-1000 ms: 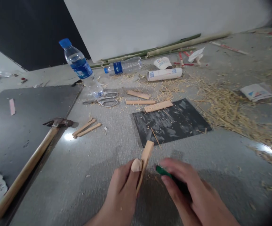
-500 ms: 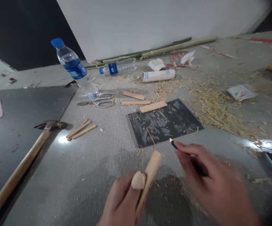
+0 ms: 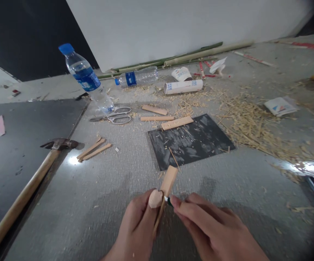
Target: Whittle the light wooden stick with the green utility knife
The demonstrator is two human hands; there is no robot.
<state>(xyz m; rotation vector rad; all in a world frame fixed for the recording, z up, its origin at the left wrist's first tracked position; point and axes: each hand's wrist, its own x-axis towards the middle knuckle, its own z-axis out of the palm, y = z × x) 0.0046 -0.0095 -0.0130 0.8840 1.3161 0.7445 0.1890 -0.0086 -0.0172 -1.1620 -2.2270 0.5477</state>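
My two hands meet over the gray, textured work surface [image 3: 124, 181], where a flat, pale wooden strip [image 3: 170, 179] stands out from my left hand [image 3: 139, 224], near the middle of the scene. That hand is clamped on the strip, its thumb wearing a beige, rounded cover [image 3: 155, 198] and pressing from the left. My right hand [image 3: 216, 221] is closed around a slim, dark-green tool with a whitish tip [image 3: 168, 200]; most of it is hidden in my grip. Half a second ago, the right hand was well apart, over to the right, with the tip pointing into open air. Now it is in close, and the tip sits at the strip's right side, just beside the thumb; whether it bites into the wood, I cannot tell. The strip has swung too, its far end now farther left, just short of the black, rectangular sheet [image 3: 213, 137]. I read the change as a move from a pause to close work on the wood, with the covered thumb near enough to the tip to call for care. Straw-colored, thin shavings [image 3: 249, 123] lie to the far right; the wooden-handled, metal-headed hammer [image 3: 34, 181] rests at left, untouched.
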